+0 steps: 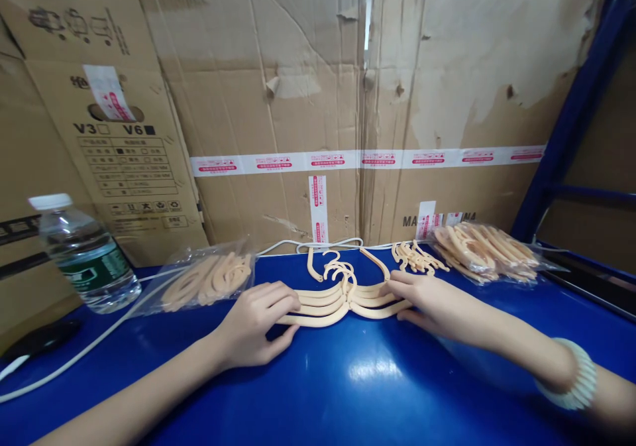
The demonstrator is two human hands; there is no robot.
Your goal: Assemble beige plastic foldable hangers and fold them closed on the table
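Note:
Several beige plastic clothes hangers [322, 317] lie nested in a row on the blue table, their hooks pointing away from me. My left hand [259, 321] is closed around their left ends, thumb at the near side and fingers over the top. At the right ends, my right hand [431, 301] grips with fingers and thumb, hiding the tips. Just beyond the row lie a loose beige hanger arm [313, 265] on the left and another hanger arm [376, 264] on the right. A small pile of loose hooks [416, 258] sits past my right hand.
Clear bags of beige hanger parts lie at left [218, 279] and right [489, 250]. A water bottle [89, 260], a black mouse [44, 340] and a white cable [94, 346] occupy the left side. Tall cardboard [278, 101] walls the back; a blue metal frame [561, 114] stands right.

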